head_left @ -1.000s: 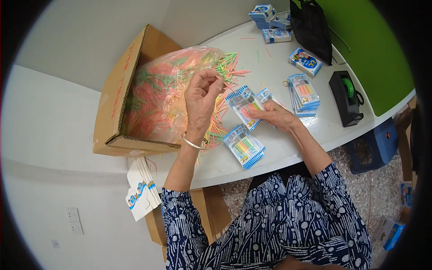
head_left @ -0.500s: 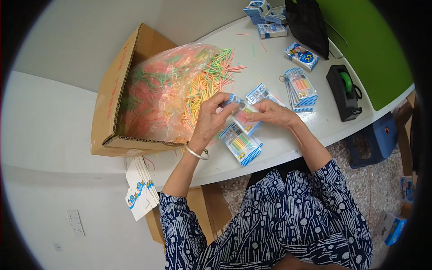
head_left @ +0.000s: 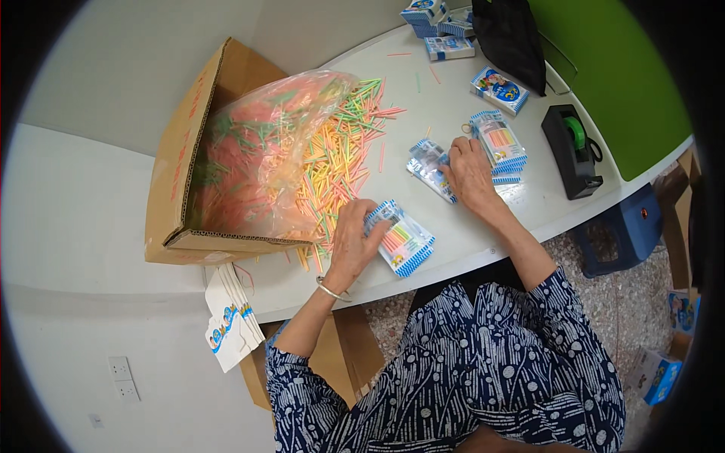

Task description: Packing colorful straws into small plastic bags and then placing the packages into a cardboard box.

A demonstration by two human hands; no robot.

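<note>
The left hand (head_left: 352, 245) rests on the white tabletop (head_left: 453, 98) with its fingers loosely curled and half open, the fingertips touching the left edge of a small clear packet with blue-and-white trim filled with coloured sticks (head_left: 402, 238); it presses or steadies the packet rather than closing around it, and the packet lies flat near the front edge of the tabletop. A thin silver bangle (head_left: 332, 290) circles the wrist. The right hand (head_left: 470, 171) lies farther back and to the right, palm down with fingers spread only a little, its fingertips on a second, flatter blue-and-white packet (head_left: 429, 167) that lies on the tabletop; whether it pinches that packet or only touches it cannot be told. Just beside this hand, to its right, sits a stack of filled blue-trimmed packets (head_left: 498, 143). Left of both hands, a loose heap of thin orange, yellow, green and pink plastic sticks (head_left: 340, 162) spills from a clear plastic bag (head_left: 257, 151) that lies in an open brown cardboard box (head_left: 177, 189). A black tape dispenser with a green roll (head_left: 572, 151) stands well to the right, near the edge of the tabletop.
</note>
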